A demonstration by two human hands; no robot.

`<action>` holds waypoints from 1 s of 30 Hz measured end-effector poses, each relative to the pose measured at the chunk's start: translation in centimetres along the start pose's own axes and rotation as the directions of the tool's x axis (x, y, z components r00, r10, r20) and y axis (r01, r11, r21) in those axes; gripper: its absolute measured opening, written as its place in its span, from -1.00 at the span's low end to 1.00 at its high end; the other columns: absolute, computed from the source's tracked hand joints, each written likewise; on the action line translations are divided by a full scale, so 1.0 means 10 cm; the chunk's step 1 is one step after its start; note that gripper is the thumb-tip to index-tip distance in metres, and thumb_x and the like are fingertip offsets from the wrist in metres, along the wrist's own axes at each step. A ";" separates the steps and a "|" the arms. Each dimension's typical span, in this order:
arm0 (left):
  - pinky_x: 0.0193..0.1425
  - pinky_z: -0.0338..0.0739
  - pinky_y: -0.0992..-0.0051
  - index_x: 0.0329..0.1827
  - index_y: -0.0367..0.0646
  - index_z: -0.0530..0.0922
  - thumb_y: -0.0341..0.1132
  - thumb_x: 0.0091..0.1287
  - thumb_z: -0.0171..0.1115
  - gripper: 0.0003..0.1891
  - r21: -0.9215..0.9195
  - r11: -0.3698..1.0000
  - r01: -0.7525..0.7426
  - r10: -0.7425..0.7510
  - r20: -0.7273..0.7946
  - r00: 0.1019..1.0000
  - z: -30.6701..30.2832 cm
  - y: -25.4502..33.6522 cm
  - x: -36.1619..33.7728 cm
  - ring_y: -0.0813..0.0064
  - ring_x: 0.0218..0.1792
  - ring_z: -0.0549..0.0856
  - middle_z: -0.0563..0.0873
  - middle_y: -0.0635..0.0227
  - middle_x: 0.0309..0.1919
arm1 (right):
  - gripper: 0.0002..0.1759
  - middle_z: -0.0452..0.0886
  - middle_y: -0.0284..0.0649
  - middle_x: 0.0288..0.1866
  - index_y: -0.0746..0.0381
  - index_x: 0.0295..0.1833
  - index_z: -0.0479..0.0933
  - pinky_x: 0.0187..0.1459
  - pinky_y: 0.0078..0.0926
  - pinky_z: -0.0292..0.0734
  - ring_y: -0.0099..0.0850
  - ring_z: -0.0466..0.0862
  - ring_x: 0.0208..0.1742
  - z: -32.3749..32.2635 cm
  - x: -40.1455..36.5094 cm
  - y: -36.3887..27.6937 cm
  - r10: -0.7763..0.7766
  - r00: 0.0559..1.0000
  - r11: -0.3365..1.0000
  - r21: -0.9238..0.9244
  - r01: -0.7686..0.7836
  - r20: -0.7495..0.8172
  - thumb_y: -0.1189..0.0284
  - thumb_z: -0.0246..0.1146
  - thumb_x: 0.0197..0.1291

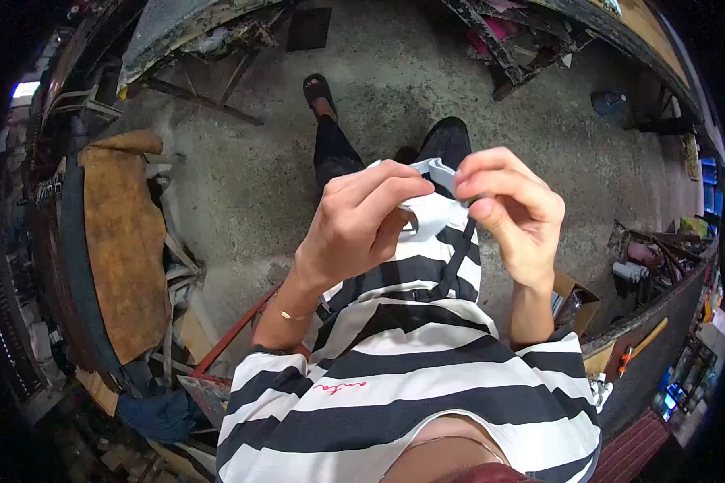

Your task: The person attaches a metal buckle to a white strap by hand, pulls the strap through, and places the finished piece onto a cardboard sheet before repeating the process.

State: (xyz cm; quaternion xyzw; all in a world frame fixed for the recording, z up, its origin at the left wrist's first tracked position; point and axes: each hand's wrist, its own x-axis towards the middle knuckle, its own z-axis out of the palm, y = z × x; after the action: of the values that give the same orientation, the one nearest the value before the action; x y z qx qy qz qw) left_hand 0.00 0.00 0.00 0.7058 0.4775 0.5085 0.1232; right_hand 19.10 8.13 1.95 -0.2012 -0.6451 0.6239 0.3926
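Observation:
A thin white strip (437, 216) with bent, loop-like ends is held up in front of my striped shirt. The fingers of my left hand (354, 213) are closed on its left part, with the fingertips partly hidden behind the knuckles. On the other side my right hand (514, 205) pinches near the strip's upper right end between thumb and fingers. A small dark spot shows at the right fingertips, too small to name. Below the strip, a dark strap (457, 262) lies across my lap.
At left stands a bench covered with a brown hide-like sheet (125, 249), with dark blue cloth (159, 414) below it. A cardboard box (580, 299) is on the right, beside a board holding an orange-and-black tool (625, 361). Worktables (169, 40) line the far side.

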 end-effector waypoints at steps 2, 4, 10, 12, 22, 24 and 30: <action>-0.37 0.62 0.38 -0.20 -0.30 0.60 -0.67 -0.08 0.24 -0.69 -0.094 0.995 0.038 -0.033 0.048 0.998 -0.01 0.00 -0.01 0.20 -0.38 0.74 0.70 0.15 -0.32 | -0.83 0.69 -0.10 -0.20 0.35 -0.16 0.69 -0.18 -0.50 0.58 -0.31 0.70 -0.20 0.01 0.05 -0.08 -0.036 0.992 0.989 -0.139 0.053 0.118 0.66 0.34 0.10; -0.37 0.62 0.39 -0.20 -0.31 0.60 -0.67 -0.09 0.25 -0.69 -0.086 0.996 0.032 -0.025 0.073 0.997 -0.08 0.06 0.01 0.21 -0.38 0.74 0.70 0.15 -0.33 | -0.83 0.68 -0.11 -0.23 0.36 -0.17 0.69 -0.20 -0.50 0.58 -0.32 0.70 -0.23 0.05 0.07 -0.13 -0.054 0.989 0.987 -0.145 0.074 0.137 0.66 0.34 0.08; -0.43 0.59 0.39 -0.24 -0.33 0.59 -0.66 -0.12 0.25 -0.70 -0.018 0.999 -0.048 0.050 0.062 0.997 -0.06 0.14 0.02 0.25 -0.45 0.71 0.67 0.18 -0.40 | -0.82 0.66 -0.12 -0.32 0.37 -0.23 0.66 -0.28 -0.50 0.57 -0.31 0.68 -0.33 0.12 0.02 -0.27 -0.094 0.980 0.930 -0.337 0.149 0.173 0.70 0.37 -0.02; -0.48 0.56 0.38 -0.28 -0.33 0.58 -0.66 -0.12 0.23 -0.73 0.028 0.999 -0.029 0.027 0.065 0.998 -0.04 0.21 0.03 0.26 -0.52 0.67 0.62 0.20 -0.48 | -0.81 0.63 -0.11 -0.36 0.37 -0.27 0.63 -0.35 -0.48 0.53 -0.29 0.65 -0.38 0.19 -0.01 -0.30 -0.187 0.974 0.879 -0.420 0.225 0.131 0.72 0.37 -0.08; -0.44 0.56 0.45 -0.31 -0.32 0.59 -0.67 -0.20 0.11 -0.69 0.067 0.997 -0.050 0.045 0.064 0.997 -0.03 0.32 0.04 0.24 -0.50 0.72 0.69 0.15 -0.45 | -0.88 0.67 -0.10 -0.29 0.40 -0.22 0.65 -0.20 -0.52 0.52 -0.38 0.65 -0.27 0.16 -0.11 -0.21 -0.075 0.996 0.993 -0.086 0.079 0.043 0.65 0.36 0.08; -0.44 0.56 0.45 -0.31 -0.31 0.60 -0.66 -0.20 0.12 -0.69 0.058 0.997 -0.059 0.056 0.051 0.997 -0.03 0.33 0.05 0.24 -0.50 0.72 0.70 0.17 -0.45 | -0.86 0.68 -0.10 -0.26 0.40 -0.20 0.65 -0.19 -0.51 0.55 -0.36 0.67 -0.24 0.11 -0.09 -0.28 -0.055 0.993 0.996 -0.059 0.061 0.101 0.67 0.34 0.08; -0.44 0.55 0.46 -0.31 -0.28 0.60 -0.66 -0.19 0.14 -0.69 0.084 0.995 -0.051 0.041 0.120 0.992 -0.03 0.34 0.05 0.27 -0.48 0.72 0.70 0.20 -0.43 | -0.80 0.66 -0.09 -0.31 0.38 -0.22 0.64 -0.27 -0.44 0.57 -0.26 0.67 -0.31 0.03 -0.04 -0.44 -0.140 0.964 0.902 -0.372 0.219 0.227 0.72 0.34 -0.04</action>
State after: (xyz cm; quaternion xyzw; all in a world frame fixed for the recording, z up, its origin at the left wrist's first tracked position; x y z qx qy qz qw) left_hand 1.60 -1.45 2.67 0.7502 0.4746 0.4475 0.1086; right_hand 20.12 6.97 6.08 -0.1535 -0.8085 0.4588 0.3351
